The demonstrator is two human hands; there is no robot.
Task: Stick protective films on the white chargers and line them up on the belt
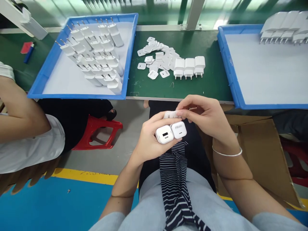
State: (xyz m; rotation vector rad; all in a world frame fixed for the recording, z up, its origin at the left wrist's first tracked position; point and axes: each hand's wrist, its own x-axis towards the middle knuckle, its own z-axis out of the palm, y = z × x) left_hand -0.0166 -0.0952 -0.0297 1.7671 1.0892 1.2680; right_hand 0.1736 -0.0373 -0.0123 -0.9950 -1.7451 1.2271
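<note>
My left hand [150,141] holds two white charger plugs [170,132] side by side above my lap; one shows a USB port, the other a printed end cap. My right hand [204,114] rests over the top of them, its fingers pinching a small white cap piece [170,114] at the chargers' upper edge. Three finished white chargers [189,67] stand in a row on the green table [204,86] beyond my hands, next to a loose pile of white cap pieces [156,57].
A blue tray [72,95] at the left holds several rows of pronged chargers. Another blue tray [231,73] at the right has chargers in its far corner. A person sits at my left on a red stool [96,134]. A cardboard box [262,150] stands at my right.
</note>
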